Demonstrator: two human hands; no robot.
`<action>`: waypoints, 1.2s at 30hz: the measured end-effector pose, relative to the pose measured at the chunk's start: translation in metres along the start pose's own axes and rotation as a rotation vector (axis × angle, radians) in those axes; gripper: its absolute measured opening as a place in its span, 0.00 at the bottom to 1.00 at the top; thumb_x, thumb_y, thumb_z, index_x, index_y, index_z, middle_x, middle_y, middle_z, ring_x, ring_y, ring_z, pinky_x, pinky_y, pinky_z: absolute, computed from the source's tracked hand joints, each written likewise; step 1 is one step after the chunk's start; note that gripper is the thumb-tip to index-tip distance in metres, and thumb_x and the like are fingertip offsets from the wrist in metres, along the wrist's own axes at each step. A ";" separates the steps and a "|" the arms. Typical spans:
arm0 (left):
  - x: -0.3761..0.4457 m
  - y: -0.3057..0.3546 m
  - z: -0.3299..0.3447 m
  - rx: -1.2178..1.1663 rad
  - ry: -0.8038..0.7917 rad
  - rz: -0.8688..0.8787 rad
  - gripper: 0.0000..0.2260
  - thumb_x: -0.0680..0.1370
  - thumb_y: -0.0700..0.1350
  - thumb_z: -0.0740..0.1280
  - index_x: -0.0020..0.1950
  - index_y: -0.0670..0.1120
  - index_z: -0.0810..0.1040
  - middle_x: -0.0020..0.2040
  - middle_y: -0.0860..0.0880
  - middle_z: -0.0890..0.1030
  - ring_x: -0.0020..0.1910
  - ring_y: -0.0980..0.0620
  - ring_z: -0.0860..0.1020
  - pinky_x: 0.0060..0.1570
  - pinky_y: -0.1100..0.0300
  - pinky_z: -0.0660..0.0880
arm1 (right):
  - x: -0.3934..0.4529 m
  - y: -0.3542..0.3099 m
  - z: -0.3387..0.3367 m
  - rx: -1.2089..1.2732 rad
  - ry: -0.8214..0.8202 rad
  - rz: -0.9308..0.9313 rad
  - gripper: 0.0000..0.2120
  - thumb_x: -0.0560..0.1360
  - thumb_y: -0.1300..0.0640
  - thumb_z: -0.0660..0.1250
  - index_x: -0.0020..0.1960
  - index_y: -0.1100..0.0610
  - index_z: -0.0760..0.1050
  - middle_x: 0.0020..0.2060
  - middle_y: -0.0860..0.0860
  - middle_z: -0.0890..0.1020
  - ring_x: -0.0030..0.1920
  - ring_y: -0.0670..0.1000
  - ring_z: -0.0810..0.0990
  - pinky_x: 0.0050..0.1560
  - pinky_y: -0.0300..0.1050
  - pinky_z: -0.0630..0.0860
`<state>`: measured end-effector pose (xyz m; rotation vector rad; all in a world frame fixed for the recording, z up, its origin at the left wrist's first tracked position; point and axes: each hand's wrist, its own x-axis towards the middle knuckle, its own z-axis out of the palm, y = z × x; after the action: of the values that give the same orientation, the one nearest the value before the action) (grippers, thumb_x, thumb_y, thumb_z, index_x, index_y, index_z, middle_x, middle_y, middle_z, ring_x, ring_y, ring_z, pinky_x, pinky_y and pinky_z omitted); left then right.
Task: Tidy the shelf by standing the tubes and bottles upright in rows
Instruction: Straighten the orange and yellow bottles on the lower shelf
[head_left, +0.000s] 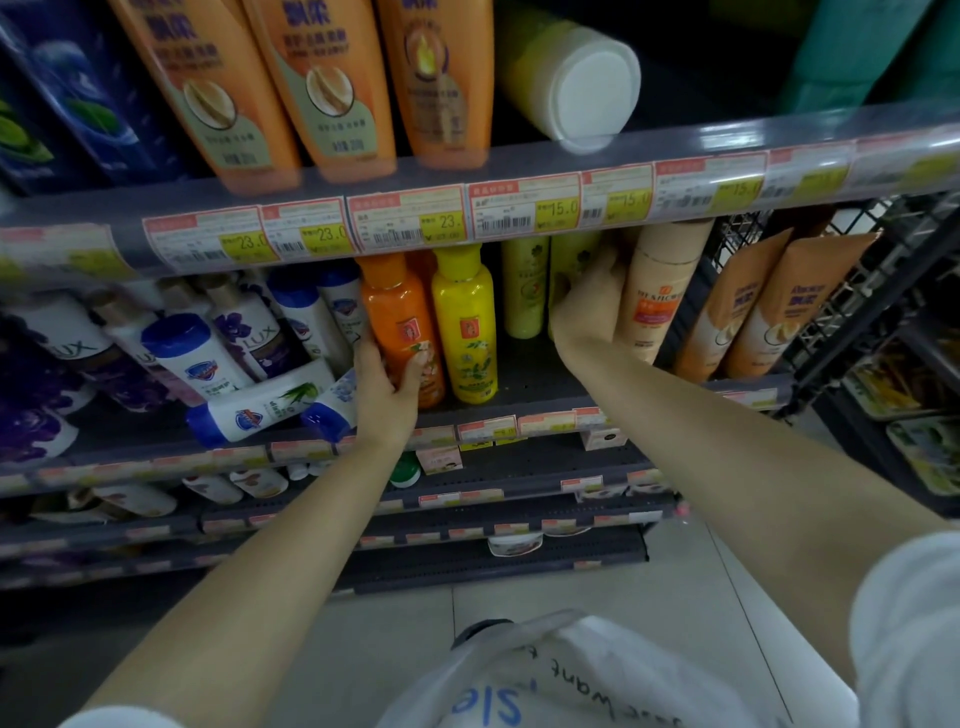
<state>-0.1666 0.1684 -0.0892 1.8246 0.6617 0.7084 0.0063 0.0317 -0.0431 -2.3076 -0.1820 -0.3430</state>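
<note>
— What's on the grey store shelf (519, 374)?
— An orange bottle (400, 322) — glossy, floral label — upright beside a yellow bottle (465, 325). My left hand (387, 395) grasps it; my right hand (587, 306) curls round a pale yellow-green bottle (574, 260).

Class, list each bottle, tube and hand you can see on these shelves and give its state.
orange bottle: upright, held by left hand
yellow bottle: upright
blue-capped white bottle: lying on its side
pale yellow bottle: lying down, top shelf
right hand: grips a pale green bottle
</note>
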 end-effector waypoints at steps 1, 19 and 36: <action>0.000 0.001 0.000 0.001 0.001 0.000 0.27 0.77 0.48 0.65 0.73 0.48 0.58 0.68 0.47 0.68 0.64 0.55 0.69 0.64 0.55 0.67 | 0.001 0.001 0.001 -0.017 0.005 -0.007 0.25 0.76 0.62 0.63 0.70 0.63 0.59 0.65 0.61 0.70 0.65 0.59 0.70 0.66 0.50 0.68; -0.001 -0.001 0.000 0.023 -0.007 0.001 0.28 0.77 0.49 0.65 0.73 0.49 0.57 0.68 0.48 0.67 0.66 0.54 0.67 0.66 0.52 0.67 | -0.030 -0.012 0.004 0.182 -0.067 0.248 0.36 0.75 0.66 0.62 0.76 0.59 0.46 0.71 0.62 0.60 0.70 0.60 0.62 0.68 0.48 0.62; -0.003 0.000 0.001 -0.035 -0.006 0.007 0.26 0.77 0.49 0.65 0.72 0.48 0.58 0.65 0.51 0.68 0.64 0.52 0.69 0.65 0.49 0.69 | -0.065 0.007 0.021 0.350 -0.114 0.335 0.22 0.73 0.62 0.68 0.63 0.67 0.65 0.62 0.62 0.69 0.63 0.59 0.70 0.63 0.45 0.67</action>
<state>-0.1682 0.1656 -0.0896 1.7969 0.6359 0.7152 -0.0502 0.0405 -0.0810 -1.9659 0.0845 -0.0061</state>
